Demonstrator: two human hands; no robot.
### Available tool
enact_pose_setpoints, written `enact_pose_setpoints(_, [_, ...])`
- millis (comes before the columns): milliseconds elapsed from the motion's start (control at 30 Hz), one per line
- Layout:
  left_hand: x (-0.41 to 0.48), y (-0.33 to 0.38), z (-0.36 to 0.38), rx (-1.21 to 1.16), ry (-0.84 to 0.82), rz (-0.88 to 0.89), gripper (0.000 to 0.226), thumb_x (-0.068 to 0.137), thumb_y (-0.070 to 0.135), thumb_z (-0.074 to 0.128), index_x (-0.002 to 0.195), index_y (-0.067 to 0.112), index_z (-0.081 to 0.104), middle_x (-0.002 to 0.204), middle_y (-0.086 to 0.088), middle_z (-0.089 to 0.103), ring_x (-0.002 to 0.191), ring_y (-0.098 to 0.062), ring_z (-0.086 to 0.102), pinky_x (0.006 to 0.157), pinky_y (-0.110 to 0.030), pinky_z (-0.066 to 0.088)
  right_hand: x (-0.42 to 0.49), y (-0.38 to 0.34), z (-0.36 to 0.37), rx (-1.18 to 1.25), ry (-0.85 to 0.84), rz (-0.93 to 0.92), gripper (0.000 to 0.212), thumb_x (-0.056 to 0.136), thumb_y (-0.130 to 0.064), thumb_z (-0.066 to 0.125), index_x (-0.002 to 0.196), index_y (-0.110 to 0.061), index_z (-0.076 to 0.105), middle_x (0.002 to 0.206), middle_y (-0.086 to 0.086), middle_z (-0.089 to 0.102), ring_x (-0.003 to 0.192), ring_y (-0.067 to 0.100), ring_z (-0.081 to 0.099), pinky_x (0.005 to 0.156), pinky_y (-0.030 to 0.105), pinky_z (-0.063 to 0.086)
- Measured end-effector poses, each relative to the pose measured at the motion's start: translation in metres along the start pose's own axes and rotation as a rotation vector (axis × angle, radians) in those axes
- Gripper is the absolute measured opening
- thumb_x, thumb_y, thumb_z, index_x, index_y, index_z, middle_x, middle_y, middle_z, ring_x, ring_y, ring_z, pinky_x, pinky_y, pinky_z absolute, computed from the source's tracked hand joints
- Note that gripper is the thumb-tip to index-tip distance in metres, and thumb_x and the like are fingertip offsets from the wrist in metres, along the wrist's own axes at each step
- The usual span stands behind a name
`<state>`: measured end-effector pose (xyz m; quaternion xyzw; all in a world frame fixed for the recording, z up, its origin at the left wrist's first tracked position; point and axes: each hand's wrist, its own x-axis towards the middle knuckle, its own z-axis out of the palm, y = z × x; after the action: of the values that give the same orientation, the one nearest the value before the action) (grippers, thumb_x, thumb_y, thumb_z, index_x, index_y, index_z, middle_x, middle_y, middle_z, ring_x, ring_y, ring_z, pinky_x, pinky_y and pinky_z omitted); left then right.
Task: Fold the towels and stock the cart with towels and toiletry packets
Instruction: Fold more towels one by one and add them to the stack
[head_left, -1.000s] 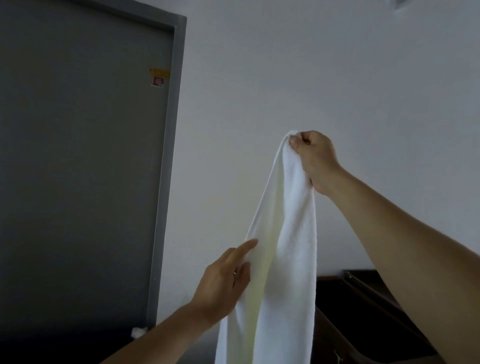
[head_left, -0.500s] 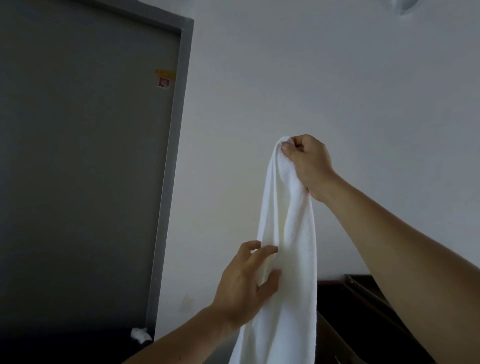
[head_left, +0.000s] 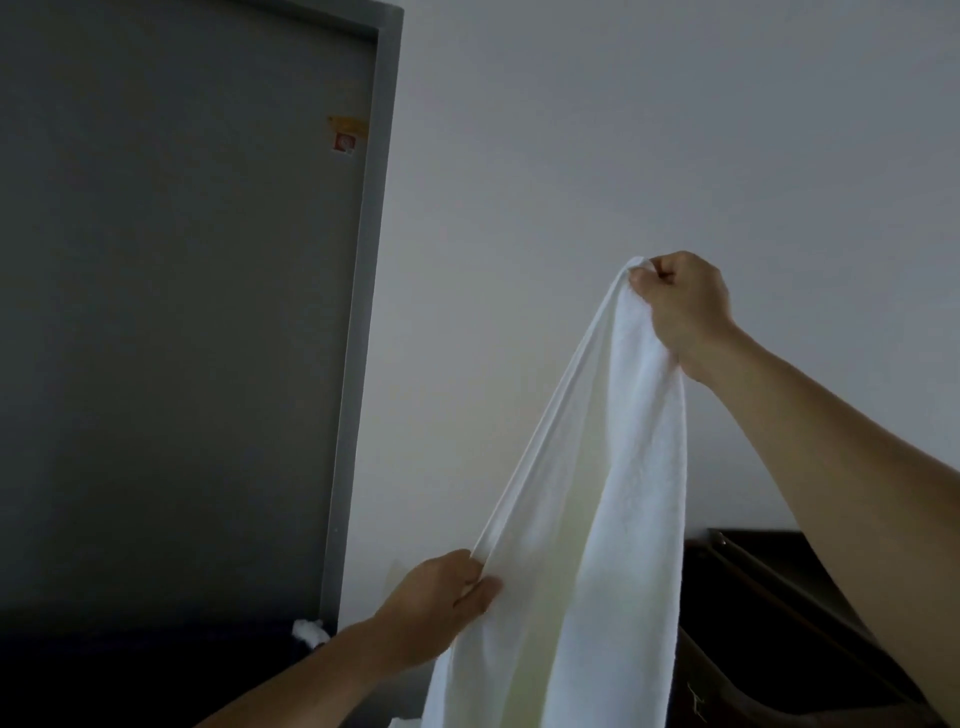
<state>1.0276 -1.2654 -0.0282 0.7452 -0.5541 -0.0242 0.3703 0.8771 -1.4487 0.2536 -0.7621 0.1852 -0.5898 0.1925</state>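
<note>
Now spreading the towel for folding: clenched atop in the right hand, pinched at the edge by the left hand. Next, likely sliding to a corner.

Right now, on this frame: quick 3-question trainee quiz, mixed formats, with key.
1. True or false: the right hand grips the top of the white towel.
2. Multiple choice: the left hand pinches A) the towel's left edge, B) a door handle, C) nothing.
3. Fill in: the small sticker sits on the grey ____.
Key: 1 true; 2 A; 3 door.
</note>
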Motion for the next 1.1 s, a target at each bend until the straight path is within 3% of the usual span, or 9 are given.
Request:
enact_pose_setpoints(133, [-0.004,-0.022,0.008,0.016,-0.023,-0.065,0.035,0.101,0.040,0.052,0.073,0.019,0.047,0.075,0.005,0.048,0.065,-0.006,0.048,0.062,-0.020,0.037,0.004,0.007,-0.005,-0.019,0.019,0.022,0.039,0.096,-0.024,0.057,0.097,0.015,0.059,0.077,0.008,0.047,0.070,0.020,0.044,0.066,0.030,0.035])
enact_pose_setpoints(233, [-0.005,-0.028,0.004,-0.097,0.003,-0.089,0.037,0.101,0.036,0.054,0.071,0.014,0.049,0.070,0.005,0.045,0.059,-0.004,0.041,0.059,-0.020,0.033,0.002,0.015,-0.010,-0.072,0.017,0.022,0.036,0.096,-0.023,0.056,0.072,0.004,0.051,0.068,0.007,0.039,0.062,0.020,0.038,0.062,0.031,0.029])
enact_pose_setpoints(400, [-0.013,-0.038,-0.013,-0.086,-0.027,-0.033,0.030,0.105,0.031,0.047,0.102,0.009,0.067,0.091,-0.004,0.069,0.078,-0.016,0.062,0.075,-0.028,0.049,-0.001,0.038,-0.029,-0.140,-0.041,0.062,0.037,0.097,-0.025,0.056,0.065,-0.011,0.043,0.060,0.003,0.031,0.053,0.017,0.029,0.056,0.032,0.024])
enact_pose_setpoints(533, [-0.018,-0.034,-0.020,-0.020,-0.054,0.054,0.025,0.106,0.027,0.041,0.114,0.021,0.063,0.094,0.001,0.070,0.078,-0.005,0.063,0.077,-0.029,0.050,0.001,0.051,-0.040,-0.110,-0.062,0.127,0.043,0.098,-0.026,0.058,0.093,0.016,0.056,0.074,0.007,0.043,0.066,0.021,0.038,0.063,0.032,0.031])
enact_pose_setpoints(667, [-0.020,-0.031,-0.018,-0.052,-0.030,0.087,0.026,0.107,0.024,0.039,0.128,0.032,0.051,0.098,0.004,0.070,0.088,-0.012,0.066,0.082,-0.030,0.051,0.005,0.057,-0.044,-0.092,-0.042,0.145,0.036,0.098,-0.028,0.059,0.104,0.007,0.064,0.075,0.006,0.053,0.068,0.019,0.048,0.066,0.029,0.039])
enact_pose_setpoints(800, [-0.020,-0.032,-0.019,-0.182,-0.004,0.035,0.042,0.106,0.027,0.040,0.135,0.054,0.026,0.077,0.003,0.065,0.068,-0.006,0.060,0.068,-0.020,0.049,0.009,0.058,-0.044,-0.067,-0.007,0.129,0.039,0.098,-0.026,0.059,0.104,0.012,0.061,0.079,0.020,0.051,0.075,0.022,0.047,0.070,0.032,0.038])
enact_pose_setpoints(867, [-0.017,-0.033,-0.022,-0.258,0.012,-0.055,0.035,0.105,0.030,0.044,0.130,0.052,0.034,0.083,-0.004,0.068,0.073,-0.009,0.063,0.074,-0.026,0.052,0.010,0.061,-0.044,-0.073,0.004,0.133,0.039,0.098,-0.027,0.059,0.103,0.011,0.061,0.080,0.010,0.051,0.074,0.021,0.046,0.068,0.030,0.038])
enact_pose_setpoints(967, [-0.014,-0.031,-0.031,-0.251,0.044,-0.153,0.013,0.102,0.033,0.053,0.093,0.030,0.061,0.084,0.002,0.070,0.075,-0.009,0.062,0.075,-0.035,0.053,0.010,0.063,-0.046,-0.090,0.017,0.147,0.028,0.098,-0.030,0.060,0.100,-0.002,0.066,0.081,0.004,0.060,0.078,0.021,0.056,0.062,0.023,0.039])
enact_pose_setpoints(1100, [-0.009,-0.028,-0.046,-0.394,0.132,-0.286,0.022,0.099,0.031,0.060,0.083,0.023,0.073,0.082,-0.003,0.073,0.075,-0.025,0.067,0.072,-0.038,0.055,0.010,0.070,-0.054,-0.153,0.046,0.167,0.041,0.099,-0.028,0.059,0.103,0.013,0.061,0.105,0.033,0.064,0.076,0.041,0.057,0.067,0.034,0.046])
